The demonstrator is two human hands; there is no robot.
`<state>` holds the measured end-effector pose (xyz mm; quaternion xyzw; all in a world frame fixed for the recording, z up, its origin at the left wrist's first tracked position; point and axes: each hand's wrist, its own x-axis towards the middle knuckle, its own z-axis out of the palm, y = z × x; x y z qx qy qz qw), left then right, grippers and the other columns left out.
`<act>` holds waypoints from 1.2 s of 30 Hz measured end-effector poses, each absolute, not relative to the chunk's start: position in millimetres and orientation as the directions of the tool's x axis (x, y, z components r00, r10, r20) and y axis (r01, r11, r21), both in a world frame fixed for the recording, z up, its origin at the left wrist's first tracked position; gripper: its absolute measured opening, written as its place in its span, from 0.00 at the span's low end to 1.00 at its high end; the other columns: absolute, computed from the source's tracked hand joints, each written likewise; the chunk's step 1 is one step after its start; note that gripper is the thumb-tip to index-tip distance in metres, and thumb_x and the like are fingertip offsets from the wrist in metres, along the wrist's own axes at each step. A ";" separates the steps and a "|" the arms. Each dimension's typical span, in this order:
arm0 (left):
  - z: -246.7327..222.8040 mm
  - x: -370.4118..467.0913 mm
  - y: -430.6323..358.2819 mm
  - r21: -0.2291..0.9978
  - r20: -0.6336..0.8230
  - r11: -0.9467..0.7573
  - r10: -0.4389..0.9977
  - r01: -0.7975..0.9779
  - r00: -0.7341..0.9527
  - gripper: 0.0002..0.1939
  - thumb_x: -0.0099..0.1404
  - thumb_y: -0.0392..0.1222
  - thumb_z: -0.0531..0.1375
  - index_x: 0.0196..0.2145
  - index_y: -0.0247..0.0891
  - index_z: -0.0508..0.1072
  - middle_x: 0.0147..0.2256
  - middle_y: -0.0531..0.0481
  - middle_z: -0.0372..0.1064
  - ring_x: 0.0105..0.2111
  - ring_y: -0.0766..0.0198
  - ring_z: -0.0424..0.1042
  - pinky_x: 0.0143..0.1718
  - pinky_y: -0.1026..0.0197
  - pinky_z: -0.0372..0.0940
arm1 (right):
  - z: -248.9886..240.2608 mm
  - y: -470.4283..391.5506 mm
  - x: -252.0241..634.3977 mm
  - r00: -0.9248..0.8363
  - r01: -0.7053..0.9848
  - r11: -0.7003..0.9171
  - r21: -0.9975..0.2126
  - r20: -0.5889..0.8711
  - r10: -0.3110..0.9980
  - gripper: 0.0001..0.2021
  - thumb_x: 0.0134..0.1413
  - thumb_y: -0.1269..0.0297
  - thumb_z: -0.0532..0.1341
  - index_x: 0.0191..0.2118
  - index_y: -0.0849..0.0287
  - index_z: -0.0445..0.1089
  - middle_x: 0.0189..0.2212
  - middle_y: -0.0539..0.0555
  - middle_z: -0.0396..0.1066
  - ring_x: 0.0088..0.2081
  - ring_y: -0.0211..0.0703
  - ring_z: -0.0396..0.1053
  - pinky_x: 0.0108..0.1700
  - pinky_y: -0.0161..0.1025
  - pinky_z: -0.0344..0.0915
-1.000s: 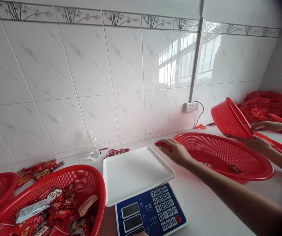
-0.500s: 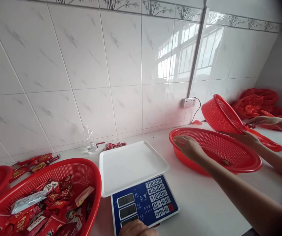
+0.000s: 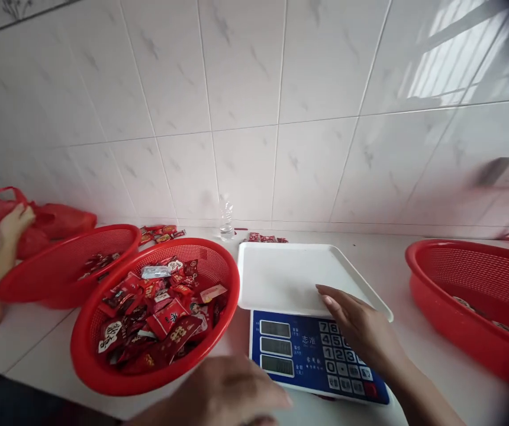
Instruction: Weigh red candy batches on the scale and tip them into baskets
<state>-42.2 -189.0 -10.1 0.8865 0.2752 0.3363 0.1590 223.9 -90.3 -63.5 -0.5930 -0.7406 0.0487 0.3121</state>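
Note:
My right hand (image 3: 361, 325) hangs over the scale's keypad, fingers stretched toward the white weighing tray (image 3: 290, 278), holding nothing. My left hand (image 3: 223, 393) is blurred at the bottom edge, in front of the blue scale panel (image 3: 310, 349); its fingertips are smeared, and something small and dark shows beneath them. Left of the scale stands a red basket (image 3: 232, 284) heaped with red candy packets (image 3: 166, 313) and one silvery packet (image 3: 155, 271). The tray holds nothing.
Another red basket (image 3: 63, 260) with some packets stands at the left, near another person's hand (image 3: 17, 222) at red bags (image 3: 65, 219). A clear bottle (image 3: 226, 220) and loose packets (image 3: 161, 232) lie by the wall. A red basket (image 3: 454, 319) stands right.
The view has swung left, showing the left basket and a person's hand there. My right hand has moved from the right basket's rim to the scale. My left hand has moved left off the scale's front edge.

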 end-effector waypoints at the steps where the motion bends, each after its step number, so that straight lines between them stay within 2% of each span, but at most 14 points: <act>1: 5.3 -53.1 -186.2 0.542 0.363 -0.657 0.745 0.524 0.559 0.11 0.66 0.39 0.53 0.45 0.44 0.71 0.40 0.50 0.73 0.39 0.67 0.72 0.42 0.69 0.65 | -64.1 -91.1 226.2 -0.096 0.826 0.306 -0.474 0.417 0.904 0.23 0.59 0.46 0.45 0.45 0.50 0.71 0.43 0.51 0.75 0.43 0.48 0.73 0.37 0.42 0.71; 3: 27.8 -73.9 -169.4 0.614 0.173 -0.443 0.883 0.654 0.436 0.12 0.67 0.40 0.50 0.44 0.45 0.71 0.41 0.52 0.73 0.41 0.65 0.71 0.42 0.66 0.66 | -63.3 -93.1 229.1 -0.080 0.776 0.336 -0.533 0.445 0.892 0.23 0.58 0.45 0.46 0.43 0.50 0.72 0.41 0.51 0.75 0.43 0.46 0.73 0.39 0.40 0.71; 5: 34.8 -92.2 -142.1 0.596 0.036 -0.306 0.934 0.742 0.357 0.14 0.66 0.40 0.49 0.48 0.44 0.68 0.45 0.51 0.71 0.44 0.62 0.70 0.44 0.62 0.65 | -61.3 -94.7 229.6 -0.067 0.740 0.359 -0.569 0.468 0.881 0.23 0.58 0.45 0.47 0.41 0.52 0.72 0.40 0.52 0.76 0.43 0.46 0.73 0.40 0.39 0.70; 9: 11.1 -114.4 -90.2 0.325 -0.229 -0.251 0.915 0.912 0.333 0.18 0.58 0.38 0.57 0.47 0.41 0.67 0.49 0.46 0.67 0.46 0.55 0.68 0.44 0.58 0.63 | -59.8 -94.8 228.3 -0.061 0.712 0.382 -0.590 0.490 0.870 0.22 0.56 0.44 0.49 0.39 0.53 0.73 0.38 0.53 0.76 0.41 0.47 0.74 0.36 0.38 0.71; 11: -6.1 -117.7 -74.5 0.274 -0.276 -0.259 0.901 0.926 0.334 0.16 0.57 0.37 0.57 0.45 0.40 0.68 0.47 0.46 0.68 0.45 0.55 0.69 0.42 0.59 0.63 | -60.6 -93.8 228.0 -0.060 0.708 0.388 -0.590 0.497 0.865 0.22 0.56 0.44 0.49 0.39 0.53 0.73 0.38 0.54 0.76 0.39 0.47 0.74 0.32 0.38 0.71; 15: -20.6 -118.6 -53.5 0.282 -0.228 -0.176 0.943 0.943 0.244 0.10 0.61 0.34 0.52 0.38 0.40 0.71 0.39 0.48 0.73 0.38 0.57 0.71 0.37 0.63 0.62 | -62.4 -92.0 228.6 -0.062 0.712 0.402 -0.576 0.519 0.853 0.21 0.56 0.45 0.49 0.39 0.52 0.73 0.38 0.53 0.76 0.39 0.47 0.73 0.32 0.38 0.71; 18: -12.2 -123.3 -39.3 0.238 -0.138 -0.061 0.986 0.969 0.096 0.12 0.62 0.32 0.49 0.39 0.39 0.70 0.36 0.47 0.72 0.36 0.58 0.70 0.35 0.62 0.61 | -62.4 -92.0 228.8 -0.064 0.714 0.407 -0.569 0.526 0.848 0.21 0.57 0.45 0.49 0.39 0.52 0.73 0.38 0.53 0.76 0.40 0.47 0.73 0.33 0.39 0.71; 21: -2.7 -128.2 -33.7 0.166 0.001 -0.001 1.000 0.986 0.001 0.18 0.62 0.30 0.48 0.48 0.39 0.65 0.45 0.44 0.67 0.45 0.55 0.67 0.40 0.60 0.60 | -61.5 -92.9 228.6 -0.075 0.717 0.417 -0.559 0.534 0.842 0.20 0.57 0.45 0.49 0.39 0.51 0.72 0.37 0.53 0.76 0.39 0.47 0.73 0.33 0.39 0.71; 24: -3.1 -124.8 -41.1 0.074 0.116 -0.085 0.990 0.994 0.076 0.18 0.61 0.31 0.51 0.50 0.38 0.64 0.50 0.43 0.63 0.50 0.54 0.62 0.46 0.59 0.58 | -60.4 -93.9 228.3 -0.078 0.715 0.415 -0.563 0.525 0.847 0.20 0.57 0.45 0.49 0.39 0.51 0.72 0.37 0.53 0.76 0.39 0.47 0.73 0.31 0.38 0.71; 25: -5.4 -121.7 -45.2 0.083 0.061 -0.149 0.988 0.985 0.144 0.16 0.62 0.34 0.52 0.48 0.38 0.66 0.49 0.44 0.64 0.49 0.55 0.64 0.45 0.59 0.59 | -60.3 -94.0 228.3 -0.077 0.712 0.412 -0.569 0.519 0.851 0.20 0.57 0.45 0.49 0.39 0.51 0.72 0.38 0.53 0.76 0.39 0.47 0.73 0.30 0.37 0.71; 27: -11.4 -114.5 -52.7 0.181 -0.185 -0.263 0.938 0.948 0.295 0.13 0.61 0.41 0.56 0.45 0.39 0.68 0.45 0.45 0.68 0.44 0.56 0.68 0.42 0.60 0.61 | -60.7 -94.0 228.5 -0.075 0.706 0.408 -0.579 0.511 0.856 0.20 0.57 0.46 0.49 0.39 0.51 0.72 0.38 0.53 0.76 0.39 0.46 0.73 0.29 0.37 0.71; 30: -19.1 -106.8 -57.4 0.269 -0.474 -0.276 0.796 0.923 0.376 0.23 0.58 0.47 0.59 0.50 0.38 0.65 0.45 0.44 0.70 0.41 0.55 0.70 0.39 0.60 0.63 | -62.2 -93.0 228.7 -0.071 0.705 0.405 -0.583 0.509 0.858 0.19 0.56 0.46 0.50 0.40 0.51 0.72 0.38 0.53 0.76 0.39 0.46 0.73 0.30 0.36 0.71; 32: -21.0 -105.4 -56.0 0.280 -0.533 -0.256 0.760 0.925 0.371 0.28 0.58 0.49 0.59 0.54 0.38 0.61 0.45 0.44 0.70 0.41 0.53 0.70 0.39 0.59 0.63 | -63.1 -92.1 228.8 -0.069 0.708 0.402 -0.581 0.509 0.858 0.19 0.56 0.46 0.50 0.40 0.51 0.72 0.38 0.53 0.76 0.39 0.46 0.73 0.29 0.37 0.71; 36: -17.4 -107.3 -51.1 0.393 -0.532 -0.252 0.722 0.884 0.442 0.25 0.58 0.49 0.59 0.52 0.39 0.65 0.46 0.45 0.70 0.43 0.54 0.70 0.41 0.60 0.63 | -64.0 -90.8 228.8 -0.082 0.710 0.415 -0.569 0.519 0.851 0.19 0.57 0.46 0.50 0.40 0.51 0.72 0.38 0.53 0.76 0.39 0.46 0.74 0.29 0.37 0.71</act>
